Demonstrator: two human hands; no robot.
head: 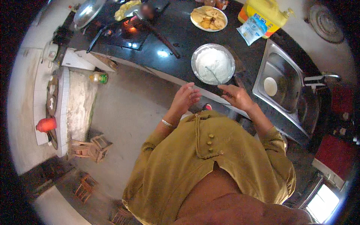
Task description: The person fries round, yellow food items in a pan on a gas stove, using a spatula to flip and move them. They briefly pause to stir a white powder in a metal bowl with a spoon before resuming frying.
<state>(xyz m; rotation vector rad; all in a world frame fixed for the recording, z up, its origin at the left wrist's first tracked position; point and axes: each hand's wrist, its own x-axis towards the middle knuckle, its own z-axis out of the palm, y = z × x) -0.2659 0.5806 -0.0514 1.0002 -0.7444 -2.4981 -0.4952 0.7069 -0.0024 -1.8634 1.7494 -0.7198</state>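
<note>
A round bowl [193,64] of white flour-like powder [208,57] stands close to the front edge of the black countertop. A thin metal utensil [215,73] leans in the powder, its handle towards me; its buried end is hidden. My right hand [237,96] is just in front of the bowl, fingertips by the handle's end; whether they grip it is unclear. My left hand [187,97] hovers off the counter edge to the left, empty, with loosely curled fingers apart. Behind the bowl sits a white plate [194,24] of flat, golden fried pieces [209,18].
At the back left a gas stove [123,39] shows orange flame [130,26] beneath a pan. A steel sink [284,60] with a small pale bowl [270,86] lies right. A yellow jug [260,12] and blue-white packet [252,29] stand behind. Wooden stools [92,147] are left.
</note>
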